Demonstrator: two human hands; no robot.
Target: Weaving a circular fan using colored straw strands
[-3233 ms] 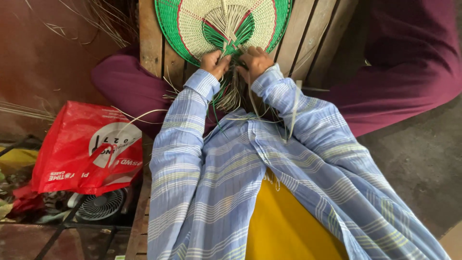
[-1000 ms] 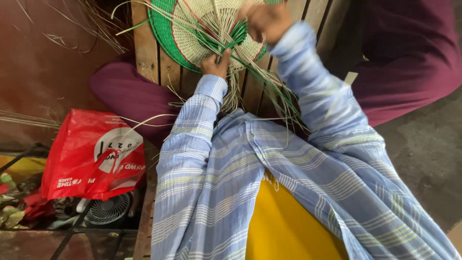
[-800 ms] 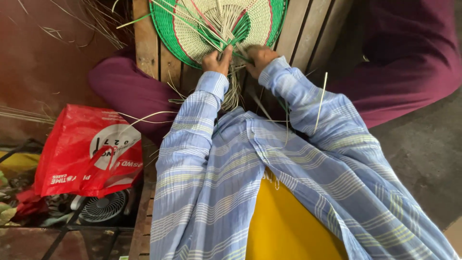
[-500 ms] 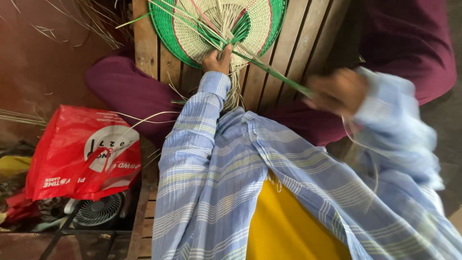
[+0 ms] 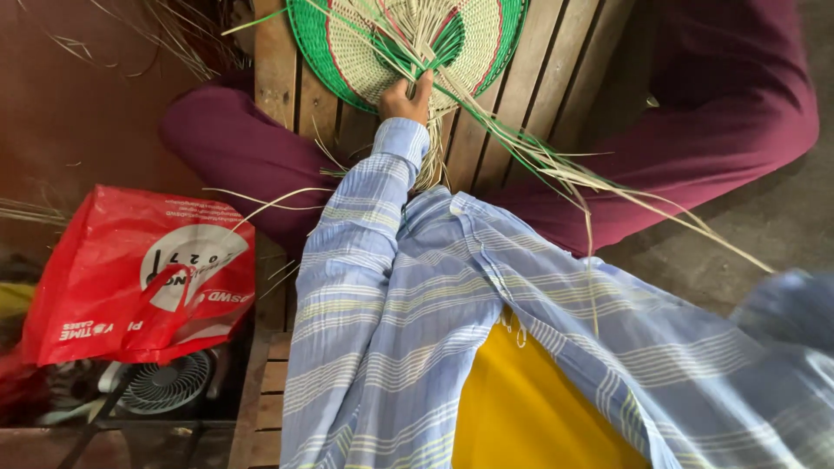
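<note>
The right hand had swung out of view, drawing long straw strands (image 5: pixel 556 165) taut (grip unseen); the left hand (image 5: pixel 406 94) pinched the woven fan (image 5: pixel 382 43).

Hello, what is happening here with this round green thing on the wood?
A person in a striped blue shirt is weaving a round green and cream mat on a wooden slat platform. The left hand presses on the mat's near edge. Long loose strands stretch toward the right arm, whose hand is out of view. A red plastic bag lies to the left.
</note>
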